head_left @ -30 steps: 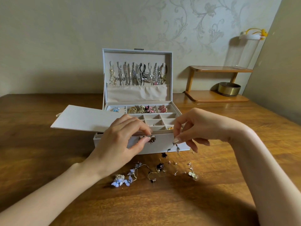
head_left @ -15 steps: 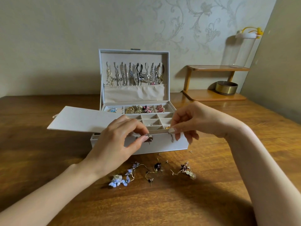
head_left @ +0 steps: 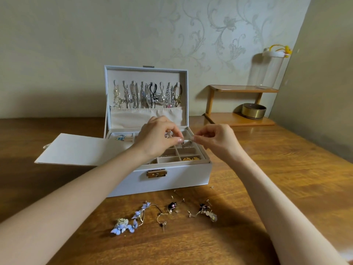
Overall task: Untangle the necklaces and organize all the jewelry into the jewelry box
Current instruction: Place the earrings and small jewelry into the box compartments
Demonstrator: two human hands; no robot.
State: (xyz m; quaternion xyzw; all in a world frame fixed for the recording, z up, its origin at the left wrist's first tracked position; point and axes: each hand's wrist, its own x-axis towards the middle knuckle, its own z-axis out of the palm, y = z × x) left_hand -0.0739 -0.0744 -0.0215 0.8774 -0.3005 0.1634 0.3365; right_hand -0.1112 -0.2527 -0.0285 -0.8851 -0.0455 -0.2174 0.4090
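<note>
A white jewelry box (head_left: 162,180) stands open on the wooden table, with several necklaces (head_left: 147,95) hanging inside its lid. Both hands hover over the tray's compartments. My left hand (head_left: 156,139) and my right hand (head_left: 215,139) each pinch one end of a small silvery earring (head_left: 186,143) held between them above the right-hand cells. Gold pieces (head_left: 191,159) lie in a front cell and a blue piece (head_left: 120,137) in a back left one. Loose earrings lie on the table in front of the box: blue flower ones (head_left: 126,222), a black one (head_left: 172,205) and a dark cluster (head_left: 205,209).
A white flap (head_left: 76,150) of the box sticks out to the left over the table. At the back right stands a small wooden shelf (head_left: 240,90) with a brass bowl (head_left: 253,111) under it and a clear tube (head_left: 267,71) on top. A wall rises on the right.
Both hands have risen from the box's front latch to above the tray, carrying the small earring with them. The view has shifted closer to the box.
</note>
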